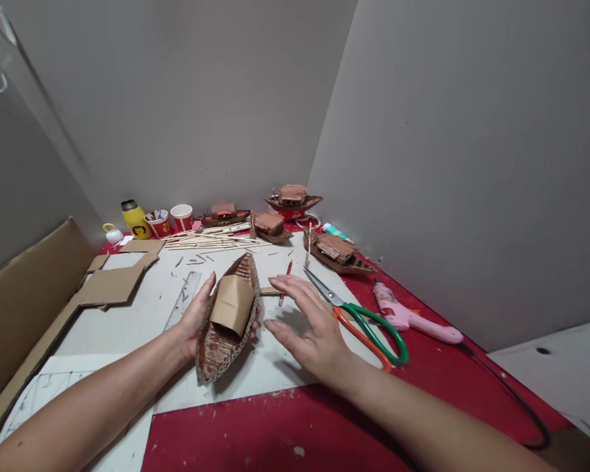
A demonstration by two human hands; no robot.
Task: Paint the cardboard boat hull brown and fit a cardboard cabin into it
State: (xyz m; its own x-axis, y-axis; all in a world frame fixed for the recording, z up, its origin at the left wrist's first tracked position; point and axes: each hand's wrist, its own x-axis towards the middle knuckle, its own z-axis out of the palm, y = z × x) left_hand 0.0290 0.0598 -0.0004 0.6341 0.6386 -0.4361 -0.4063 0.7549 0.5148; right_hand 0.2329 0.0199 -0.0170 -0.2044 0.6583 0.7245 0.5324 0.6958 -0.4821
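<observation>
My left hand (196, 318) grips a small cardboard model boat (221, 357) from its left side and underneath, with fingertips showing at the far edge. The boat tilts, its brown-painted, ribbed inside facing me. Across its middle sits an arched, unpainted cardboard roof (235, 307). To the right of the boat, my right hand (309, 321) hovers with fingers apart and nothing in them. Close beyond that hand lie a red pencil (286, 280) and large scissors (358, 314) with one green and one orange handle, blades parted slightly.
Several finished model boats (337, 249) stand along the back. Thin wooden sticks (211, 240) lie near paper cups (181, 216) and a yellow bottle (136, 219). A pink glue gun (413, 318) with a cord rests at right. Cut cardboard (111, 282) and a clear ruler (184, 295) are at left.
</observation>
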